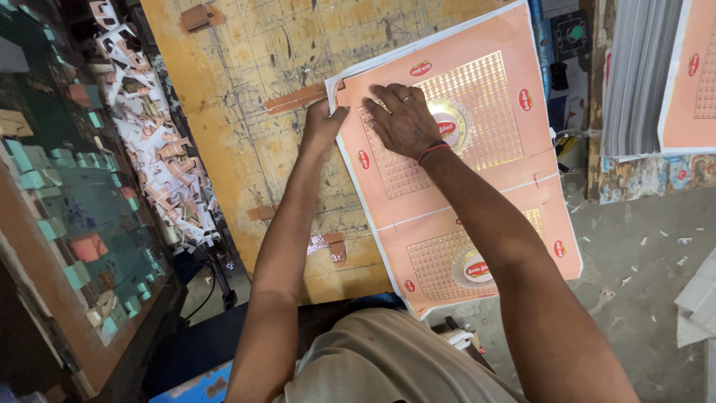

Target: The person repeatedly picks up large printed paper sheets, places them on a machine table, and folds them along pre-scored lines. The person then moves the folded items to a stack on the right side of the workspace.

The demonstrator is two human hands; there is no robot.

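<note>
So the person is leaning over a scuffed yellow board [246,112], all scratched up with grid lines and a few brown tape strips stuck to it. Lying on the right part of that board is a stack of peach printed sheets [477,186], each with gold lattice panels, round gold medallions and small red oval marks. The stack hangs off the board's right edge a bit, over a grey floor [641,254] dotted with paper bits.

Right hand [403,119] is spread flat, palm down, on the top sheet near its upper left corner, fingers fanned out and pressing on the gold panel. There's a ring on one finger and a dark band with red at the wrist. Left hand [322,123] sits right at the stack's left edge, close to that same corner, fingers curled against the sheet edges; whether it's actually pinching some of them can't be made out from this angle. The two hands are just beside each other, not touching.

Off to the left there's a heap of offcut scraps [160,149], white and peach, next to a dark frame with teal blocks [67,216]. Top right shows another pile of sheets [645,75] stood on edge.
</note>
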